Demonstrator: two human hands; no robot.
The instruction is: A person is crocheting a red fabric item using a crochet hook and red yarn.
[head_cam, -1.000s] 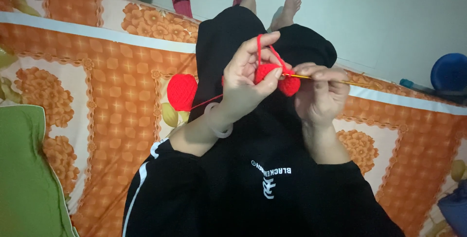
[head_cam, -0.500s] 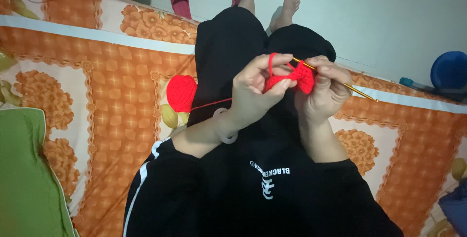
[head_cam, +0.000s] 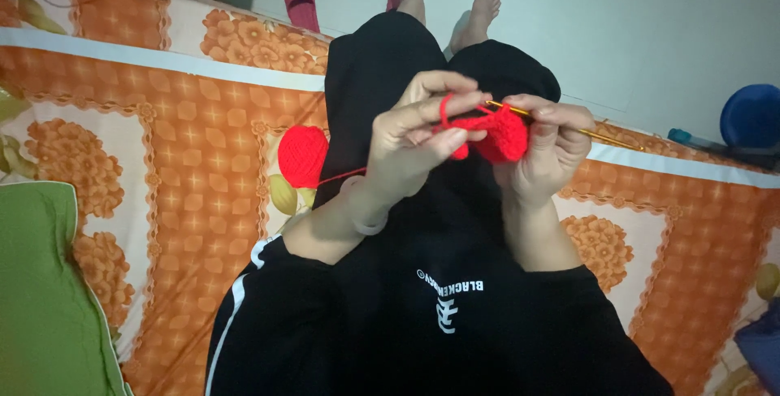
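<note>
Since a second ago, the crochet hook has been drawn back out to the right and the red crochet piece gathered closer, which suggests a stitch being completed. The piece is pinched between the left hand fingers and right hand, whose fingers are closed on the hook. The yarn ball lies left; the loop is probably wound over the left forefinger.

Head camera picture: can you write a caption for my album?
Left hand and right hand crochet a red piece with a golden hook, yarn ball beside.

No packages, labels, signs or screens in view.
</note>
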